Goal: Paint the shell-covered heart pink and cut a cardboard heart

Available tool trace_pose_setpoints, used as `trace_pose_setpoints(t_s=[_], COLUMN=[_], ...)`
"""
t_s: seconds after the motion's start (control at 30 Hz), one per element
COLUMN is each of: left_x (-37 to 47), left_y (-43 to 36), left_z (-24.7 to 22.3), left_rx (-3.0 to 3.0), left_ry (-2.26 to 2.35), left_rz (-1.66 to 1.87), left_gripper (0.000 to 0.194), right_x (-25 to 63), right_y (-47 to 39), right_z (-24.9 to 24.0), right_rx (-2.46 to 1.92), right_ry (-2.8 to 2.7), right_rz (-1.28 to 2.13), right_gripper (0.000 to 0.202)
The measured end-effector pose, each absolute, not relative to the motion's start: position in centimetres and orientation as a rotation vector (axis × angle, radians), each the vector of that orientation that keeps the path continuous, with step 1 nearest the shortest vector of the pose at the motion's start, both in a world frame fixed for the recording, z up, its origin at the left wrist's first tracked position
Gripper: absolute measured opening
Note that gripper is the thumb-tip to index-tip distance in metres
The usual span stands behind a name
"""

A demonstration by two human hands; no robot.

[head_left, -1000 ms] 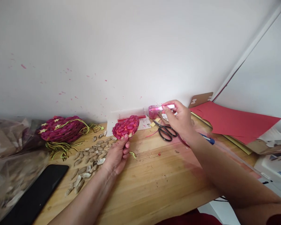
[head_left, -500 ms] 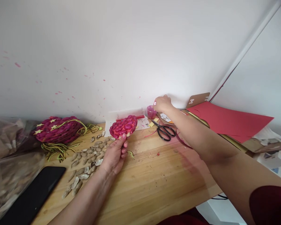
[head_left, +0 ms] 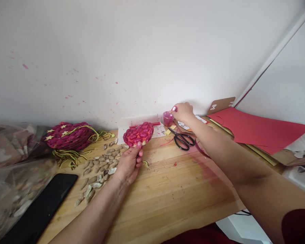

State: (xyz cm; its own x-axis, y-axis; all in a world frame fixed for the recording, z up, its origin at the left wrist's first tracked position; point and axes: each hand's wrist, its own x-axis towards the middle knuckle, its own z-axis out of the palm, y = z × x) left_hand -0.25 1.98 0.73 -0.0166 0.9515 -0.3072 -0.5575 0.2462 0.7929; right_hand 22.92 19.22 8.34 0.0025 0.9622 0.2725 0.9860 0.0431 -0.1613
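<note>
Left hand (head_left: 129,162) grasps the pink disc (head_left: 138,134) by its near rim, above the worktop (head_left: 155,203); at the far edge, the right hand (head_left: 184,111) pinches something pale (head_left: 174,108), mostly hidden, beside the cup (head_left: 168,118). Reloading colour seems in hand; the next move likely calls for a steady disc.

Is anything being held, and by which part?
The left hand grips the pink shell-covered disc by its near edge. The right hand, beside the pink cup, mostly hides a pinkish object; that hold cannot be told.
</note>
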Motion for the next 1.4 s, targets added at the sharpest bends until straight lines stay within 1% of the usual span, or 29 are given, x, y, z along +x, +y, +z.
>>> trace_pose_setpoints(t_s=[0.1,0.23,0.33,0.47,0.77,0.97,1.1,1.4], left_x=[-0.2,-0.1,-0.1,-0.1,-0.2,-0.2,-0.2,-0.2], left_y=[1.9,1.8,1.7,1.6,1.5,1.6,1.5,1.5], left_z=[0.7,0.8,1.0,1.3,1.3,1.2,1.3,1.5], left_rx=[0.521,0.528,0.515,0.474,0.421,0.399,0.365,0.338], left_ry=[0.966,0.948,0.932,0.894,0.841,0.835,0.843,0.836], left_rz=[1.290,1.289,1.275,1.247,1.221,1.227,1.229,1.220], left_gripper=[0.054,0.054,0.052,0.049,0.044,0.035,0.029,0.023], right_x=[24.1,24.4,23.1,21.2,21.3,21.2,21.2,21.3], right_y=[18.5,15.9,12.2,7.9,5.9,5.7,5.7,5.9], right_z=[8.4,8.2,7.8,7.0,5.7,5.7,5.5,5.4], right_rx=[-1.838,-1.358,-1.094,-0.955,-0.964,-0.939,-0.905,-0.911], right_ry=[-1.809,-1.520,-1.510,-1.605,-1.753,-1.810,-1.788,-1.775], right_rz=[-0.052,0.255,0.490,0.657,0.372,0.205,0.203,0.199], right_gripper=[0.027,0.022,0.023,0.026,0.015,0.009,0.007,0.007])
